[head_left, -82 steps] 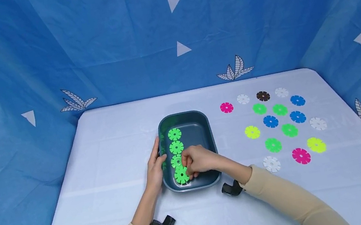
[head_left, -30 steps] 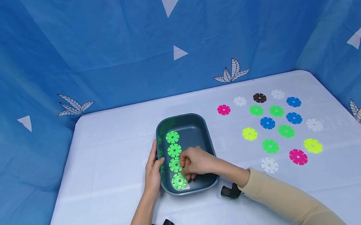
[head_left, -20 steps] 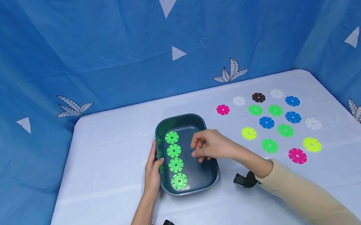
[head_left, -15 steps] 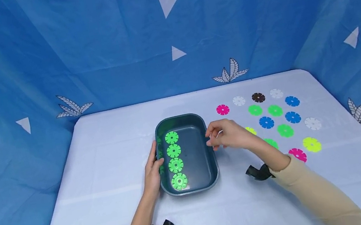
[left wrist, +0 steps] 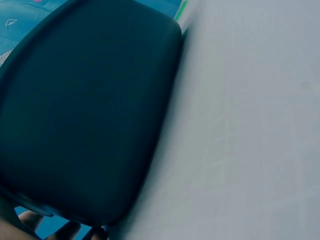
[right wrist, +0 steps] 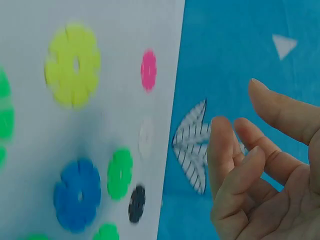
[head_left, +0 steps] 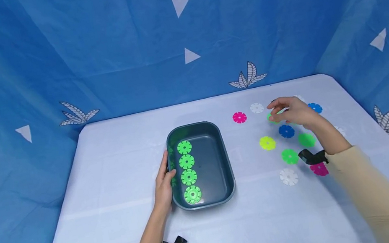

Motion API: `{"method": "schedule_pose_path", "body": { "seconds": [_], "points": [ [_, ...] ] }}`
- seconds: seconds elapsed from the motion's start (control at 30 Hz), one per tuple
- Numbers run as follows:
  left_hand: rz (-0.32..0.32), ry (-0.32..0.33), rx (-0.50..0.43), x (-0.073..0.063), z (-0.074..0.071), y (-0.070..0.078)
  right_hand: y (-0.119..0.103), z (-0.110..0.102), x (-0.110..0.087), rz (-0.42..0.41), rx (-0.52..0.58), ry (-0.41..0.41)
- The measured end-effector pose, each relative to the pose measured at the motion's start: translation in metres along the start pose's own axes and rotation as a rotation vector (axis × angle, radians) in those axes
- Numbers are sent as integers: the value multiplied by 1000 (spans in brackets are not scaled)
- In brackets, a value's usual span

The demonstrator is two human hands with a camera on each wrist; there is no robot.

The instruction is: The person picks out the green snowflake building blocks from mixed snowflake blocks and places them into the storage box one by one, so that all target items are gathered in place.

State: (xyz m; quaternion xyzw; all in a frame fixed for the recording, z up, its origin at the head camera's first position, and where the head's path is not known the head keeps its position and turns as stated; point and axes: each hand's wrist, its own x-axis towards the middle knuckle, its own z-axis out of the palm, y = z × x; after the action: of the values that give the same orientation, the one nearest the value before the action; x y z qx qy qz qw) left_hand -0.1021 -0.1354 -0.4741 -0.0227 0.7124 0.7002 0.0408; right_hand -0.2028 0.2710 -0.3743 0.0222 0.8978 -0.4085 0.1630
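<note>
A dark teal plastic tray (head_left: 212,169) stands near the table's middle, with several green notched discs (head_left: 187,161) lying in a column along its left side. My left hand (head_left: 162,188) grips the tray's left wall, thumb at the rim and fingers along the outside. Its fingertips (left wrist: 67,231) show below the dark wall in the left wrist view. Over the loose discs at the right, my right hand (head_left: 294,112) hovers with loosely bent fingers and nothing between them. In the head view it partly covers a green disc (head_left: 270,117). The right wrist view shows its thumb and fingers apart.
Loose notched discs lie at the right: pink (head_left: 239,117), yellow (head_left: 267,143), blue (head_left: 286,131), green (head_left: 290,156) and white (head_left: 289,176). A white cloth covers the table (head_left: 117,163). A blue patterned curtain (head_left: 123,56) hangs behind and at both sides.
My right hand has left the green discs in the tray, crossed its right rim and moved right and back over the loose discs. The left hand stays at the tray's wall.
</note>
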Motion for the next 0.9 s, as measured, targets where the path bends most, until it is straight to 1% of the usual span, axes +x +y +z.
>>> {"method": "schedule_pose_path", "body": {
  "seconds": [0.13,0.23,0.5,0.67,0.8,0.9],
  "points": [
    [14,3,6,1,-1,0,8,-13,10,-5,-31,49],
    [4,3,1,1,-1,0,15,-17,17,5,-31,69],
    [-2,-5,0,0,-1,1,36,-15,31,69,-51,79],
    [-4,-6,-8,0,-1,1,46,-13,40,78,-93,42],
    [-10,-7,-15,-1,1,1,56,-12,50,116,-133,7],
    [-13,-5,-17,-1,1,2,63,-10,57,138,-142,1]
  ]
}}
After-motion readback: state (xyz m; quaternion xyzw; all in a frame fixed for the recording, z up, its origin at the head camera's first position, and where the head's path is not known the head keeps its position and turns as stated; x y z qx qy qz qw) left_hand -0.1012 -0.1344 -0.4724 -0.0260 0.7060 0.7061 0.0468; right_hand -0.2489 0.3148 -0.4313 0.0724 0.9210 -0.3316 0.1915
